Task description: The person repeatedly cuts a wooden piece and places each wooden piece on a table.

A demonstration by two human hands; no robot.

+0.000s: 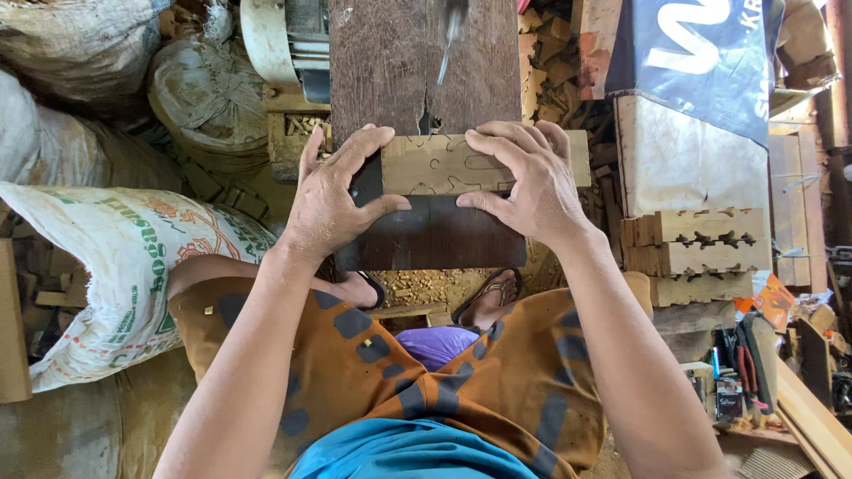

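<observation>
Wooden block [444, 164], pale and pencilled with jigsaw-like outlines, flat on the dark worn saw table [417, 62], just short of the thin blurred blade [448, 40]. Pinned from both sides, probably for steady feeding. Left hand [333, 200] spread, thumb and fingers clamped on the block's left end. Right hand [528, 182] arched, fingertips pressing its top and right edge. Stacked cut pieces [697, 244] waiting alongside, right.

head cam | looks steeply down, close (single view) | over saw table [426, 235]
</observation>
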